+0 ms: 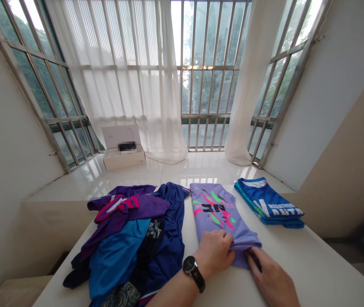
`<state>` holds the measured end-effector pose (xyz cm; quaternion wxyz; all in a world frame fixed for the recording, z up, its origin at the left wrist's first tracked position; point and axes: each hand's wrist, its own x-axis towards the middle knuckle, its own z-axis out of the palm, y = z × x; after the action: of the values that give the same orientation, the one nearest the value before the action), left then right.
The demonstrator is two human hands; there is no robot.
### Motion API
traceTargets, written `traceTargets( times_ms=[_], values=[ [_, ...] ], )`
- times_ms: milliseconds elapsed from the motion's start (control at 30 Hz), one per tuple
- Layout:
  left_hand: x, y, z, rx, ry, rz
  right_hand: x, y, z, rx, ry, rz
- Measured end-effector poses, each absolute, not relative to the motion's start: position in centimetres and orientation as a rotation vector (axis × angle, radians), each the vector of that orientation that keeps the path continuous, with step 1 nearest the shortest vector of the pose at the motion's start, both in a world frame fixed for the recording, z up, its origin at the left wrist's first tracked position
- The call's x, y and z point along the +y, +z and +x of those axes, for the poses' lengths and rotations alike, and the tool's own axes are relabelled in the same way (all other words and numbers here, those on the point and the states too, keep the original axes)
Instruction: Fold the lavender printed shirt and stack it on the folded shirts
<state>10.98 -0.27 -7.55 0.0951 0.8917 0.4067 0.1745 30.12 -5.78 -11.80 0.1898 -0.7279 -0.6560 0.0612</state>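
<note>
A lavender shirt (212, 204) with pink, green and black print lies partly folded on the white table. My left hand (215, 252), with a black-strapped watch (189, 265) on its wrist, has its fingers curled on the shirt's near edge. At the near right corner my right hand (267, 270) pinches the fabric, its thumb and fingers around the fold. Part of the shirt's near end is turned up between the two hands. The fingertips are partly hidden by the cloth.
To the left is a loose heap of purple, blue and black clothes (118, 260). Several folded blue shirts (270, 202) are stacked at the right. An open white box (124, 160) sits on the window ledge (201, 168), before sheer curtains (127, 85) and a barred window.
</note>
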Motion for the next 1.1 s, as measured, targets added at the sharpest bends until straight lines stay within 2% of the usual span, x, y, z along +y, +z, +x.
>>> traceTargets(
  times_ms=[300,367,467,600,833,1100],
  values=[
    [-0.1,-7.9,10.8,0.956,0.54,2.798,-5.8,-11.6,30.3,-1.685,0.235,-2.133],
    [0.0,-7.8,10.6,0.914,0.502,2.804,-5.9,-11.8,30.3,-1.597,0.145,-2.086],
    [0.1,-7.6,10.3,0.869,0.465,2.781,-5.9,-12.2,30.5,-1.564,-0.159,-1.913],
    [0.2,-7.3,9.7,0.832,0.446,2.713,-5.6,-12.9,31.2,-1.86,-0.372,-1.64],
    [0.1,-7.1,9.6,0.851,0.409,2.637,-6.9,-13.1,32.5,-2.091,-0.269,-1.528],
    [0.2,-5.2,7.4,0.922,0.255,2.702,-8.3,-12.3,31.9,-2.05,-0.163,-1.568]
  ],
)
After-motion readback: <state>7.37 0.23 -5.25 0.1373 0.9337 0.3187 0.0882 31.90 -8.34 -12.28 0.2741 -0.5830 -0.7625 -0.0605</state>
